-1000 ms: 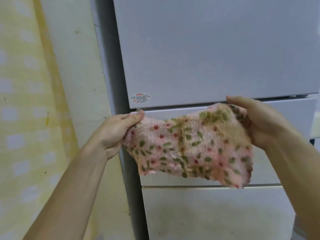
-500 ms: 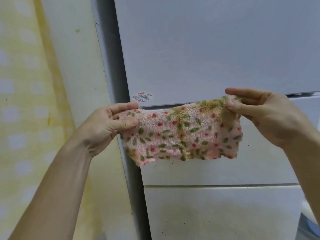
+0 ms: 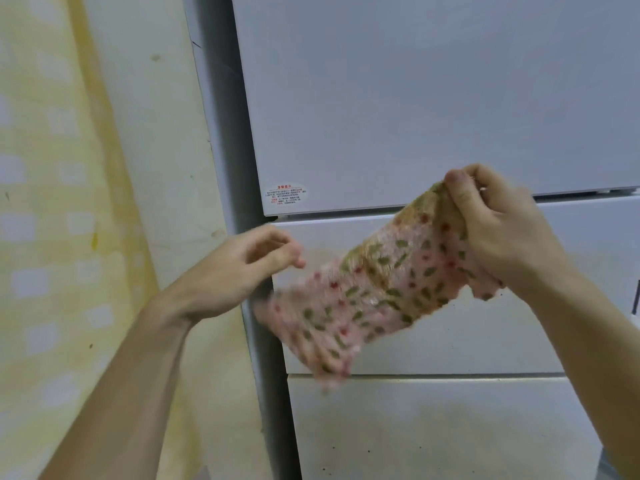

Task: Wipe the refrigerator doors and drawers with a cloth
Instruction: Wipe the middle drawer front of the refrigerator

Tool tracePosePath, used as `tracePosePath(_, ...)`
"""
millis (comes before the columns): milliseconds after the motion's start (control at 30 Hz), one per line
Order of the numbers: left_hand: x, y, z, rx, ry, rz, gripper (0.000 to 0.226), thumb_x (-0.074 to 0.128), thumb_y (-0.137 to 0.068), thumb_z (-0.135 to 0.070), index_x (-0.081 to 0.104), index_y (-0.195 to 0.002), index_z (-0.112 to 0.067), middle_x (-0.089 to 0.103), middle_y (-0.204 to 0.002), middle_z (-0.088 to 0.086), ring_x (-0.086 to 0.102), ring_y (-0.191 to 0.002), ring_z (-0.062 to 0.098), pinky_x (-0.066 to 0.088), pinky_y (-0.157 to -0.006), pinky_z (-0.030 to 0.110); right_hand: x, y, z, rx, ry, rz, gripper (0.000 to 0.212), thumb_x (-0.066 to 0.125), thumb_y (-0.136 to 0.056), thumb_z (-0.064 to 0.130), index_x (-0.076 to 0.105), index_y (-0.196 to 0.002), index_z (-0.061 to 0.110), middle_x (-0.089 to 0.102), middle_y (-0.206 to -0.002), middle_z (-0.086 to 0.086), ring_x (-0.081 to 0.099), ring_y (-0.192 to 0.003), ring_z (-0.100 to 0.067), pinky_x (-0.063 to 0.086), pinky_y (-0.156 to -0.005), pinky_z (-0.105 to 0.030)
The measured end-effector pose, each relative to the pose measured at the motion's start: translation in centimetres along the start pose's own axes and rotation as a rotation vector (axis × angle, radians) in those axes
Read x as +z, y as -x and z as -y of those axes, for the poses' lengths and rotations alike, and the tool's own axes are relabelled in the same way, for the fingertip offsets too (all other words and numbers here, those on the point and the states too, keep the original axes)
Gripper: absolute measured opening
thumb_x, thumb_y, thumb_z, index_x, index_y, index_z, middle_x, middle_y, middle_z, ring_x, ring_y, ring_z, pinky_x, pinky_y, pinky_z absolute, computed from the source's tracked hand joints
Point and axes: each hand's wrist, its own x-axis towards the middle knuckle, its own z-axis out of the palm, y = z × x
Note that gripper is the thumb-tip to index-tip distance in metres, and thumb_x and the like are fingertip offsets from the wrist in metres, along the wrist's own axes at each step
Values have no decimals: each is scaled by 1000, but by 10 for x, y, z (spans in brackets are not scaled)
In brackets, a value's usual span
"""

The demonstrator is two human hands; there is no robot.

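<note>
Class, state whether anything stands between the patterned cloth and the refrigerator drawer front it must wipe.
Nothing visible does. The cloth hangs from the right hand directly before the middle drawer front; the left hand sits off to its left, holding nothing.

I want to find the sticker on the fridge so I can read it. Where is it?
Start at the white refrigerator door on top. Go down to its bottom left corner, above the middle drawer. The sticker is the small patch with red writing, the only print on the white fronts.

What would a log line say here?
right hand: grips cloth | left hand: holds nothing | cloth: hanging before middle drawer | wiping: not underway
</note>
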Motion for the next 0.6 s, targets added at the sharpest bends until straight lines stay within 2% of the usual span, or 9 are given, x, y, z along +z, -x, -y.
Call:
tracePosePath(67, 32, -9, -6, 18, 131, 139, 42, 67, -94, -54, 62, -132, -37, 75, -126, -13, 66, -123, -1, 50, -104, 22, 16, -3, 10, -124, 62, 102, 34, 46, -111, 38, 62, -90, 17, 63, -58, 12, 62, -54, 1, 40, -49, -12)
tracePosePath(133, 66, -20, -9, 12, 235, 249, 48, 73, -96, -33, 59, -141, -24, 73, -133, -4, 66, -127, 10, 51, -111, 32, 28, -10, 16, -200, 119, 184, 28, 50, -109, 35, 65, -91, 20, 67, -73, 15, 63, -73, 6, 41, -63, -11)
tracePosePath(167, 80, -25, -9, 3, 267, 282, 45, 74, -97, -26, 61, -140, -19, 73, -133, -1, 67, -126, 14, 52, -111, 36, 31, -15, 16, -211, 133, 210, 24, 51, -109, 35, 66, -93, 24, 68, -80, 18, 62, -79, 10, 42, -67, -8)
tracePosePath(233, 97, -31, -7, -6, 331, 313, 34, 73, -100, -20, 68, -133, -14, 75, -130, 1, 70, -122, 18, 57, -105, 34, 32, -24, 14, -213, 156, 211, 20, 54, -108, 37, 69, -99, 28, 67, -87, 24, 60, -84, 18, 41, -72, -2)
tracePosePath(367, 109, -36, -8, -38, 534, 267, 24, 65, -98, -24, 74, -119, -17, 77, -125, 6, 73, -115, 21, 58, -100, 34, 30, -33, 11, -223, 162, 121, 23, 59, -105, 42, 75, -108, 26, 68, -91, 26, 62, -89, 15, 40, -75, 0)
tracePosePath(433, 110, -37, -10, -92, 697, 244, 28, 61, -95, -25, 74, -119, -18, 75, -126, 10, 72, -116, 23, 57, -103, 36, 31, -31, 12, -195, 175, 106, 25, 62, -102, 46, 73, -112, 26, 69, -88, 22, 65, -85, 1, 43, -75, -5)
tracePosePath(500, 105, -36, -10, -131, 823, 223, 33, 57, -95, -26, 77, -121, -24, 76, -127, 9, 72, -119, 24, 58, -101, 35, 29, -22, 13, -177, 252, 58, 33, 59, -102, 51, 70, -115, 23, 71, -87, 13, 63, -84, -10, 48, -80, -24)
tracePosePath(533, 100, -35, -10, -141, 839, 199, 33, 56, -95, -28, 79, -119, -27, 76, -125, 8, 73, -118, 24, 58, -99, 34, 27, -15, 13, -172, 295, 1, 38, 54, -104, 55, 70, -110, 21, 71, -84, 8, 63, -82, -16, 46, -78, -33)
tracePosePath(600, 92, -32, -9, -135, 857, 166, 31, 56, -95, -29, 81, -114, -26, 78, -120, 8, 74, -114, 23, 60, -93, 31, 18, 3, 11, -101, 376, -81, 68, 32, -106, 68, 70, -78, 19, 68, -65, 5, 63, -71, -21, 41, -71, -37)
